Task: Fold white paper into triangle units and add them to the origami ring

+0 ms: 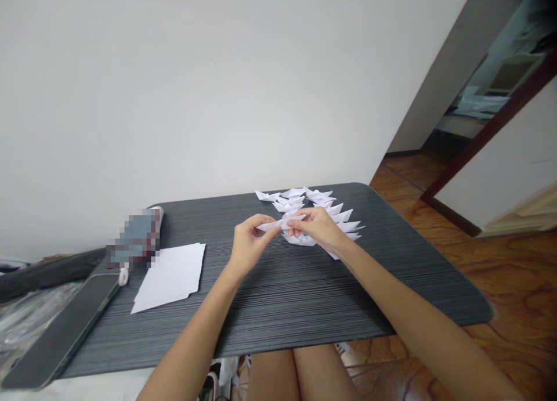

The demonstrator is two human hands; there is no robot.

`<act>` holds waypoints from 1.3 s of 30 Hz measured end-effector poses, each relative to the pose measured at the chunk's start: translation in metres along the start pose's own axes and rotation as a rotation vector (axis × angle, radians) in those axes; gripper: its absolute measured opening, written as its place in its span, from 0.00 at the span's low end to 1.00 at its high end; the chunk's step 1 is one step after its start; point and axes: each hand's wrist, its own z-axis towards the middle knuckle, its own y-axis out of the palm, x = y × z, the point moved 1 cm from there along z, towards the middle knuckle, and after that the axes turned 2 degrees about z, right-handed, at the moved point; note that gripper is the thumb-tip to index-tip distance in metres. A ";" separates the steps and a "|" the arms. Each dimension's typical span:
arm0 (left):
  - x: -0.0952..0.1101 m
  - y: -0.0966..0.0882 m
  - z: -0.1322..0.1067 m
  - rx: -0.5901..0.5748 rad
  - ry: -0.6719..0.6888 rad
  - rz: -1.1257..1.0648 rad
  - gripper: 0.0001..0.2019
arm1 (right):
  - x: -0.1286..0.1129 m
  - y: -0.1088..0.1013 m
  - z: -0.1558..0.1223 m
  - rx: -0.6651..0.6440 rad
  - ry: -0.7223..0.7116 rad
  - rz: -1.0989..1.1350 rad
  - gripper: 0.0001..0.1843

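Between my two hands, raised over the table, is a folded white paper boat [282, 221]. My left hand [252, 238] pinches its left end between thumb and fingers. At the right end, my right hand [318, 227] grips it the same way. Behind and beside my hands, several finished-looking paper boats [343, 215] stand in a cluster of rows on the table. My right hand and forearm hide part of that cluster.
The dark table [278, 308] has a wood-grain top. White paper sheets [172, 273] lie stacked at left, near a blurred-out item [134, 238] and a long dark phone-like slab [65, 331]. A white wall [217, 87] rises behind; wooden floor [500, 273] shows at right.
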 end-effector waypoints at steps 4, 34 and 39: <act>0.003 0.001 -0.001 -0.085 -0.117 -0.112 0.11 | 0.001 0.001 -0.001 0.068 0.004 0.049 0.11; -0.005 -0.004 0.004 -0.231 -0.246 -0.486 0.17 | -0.005 0.005 -0.002 -0.035 0.023 0.182 0.19; -0.006 -0.009 0.006 -0.134 -0.204 -0.403 0.20 | -0.007 0.002 0.000 -0.009 -0.002 0.151 0.20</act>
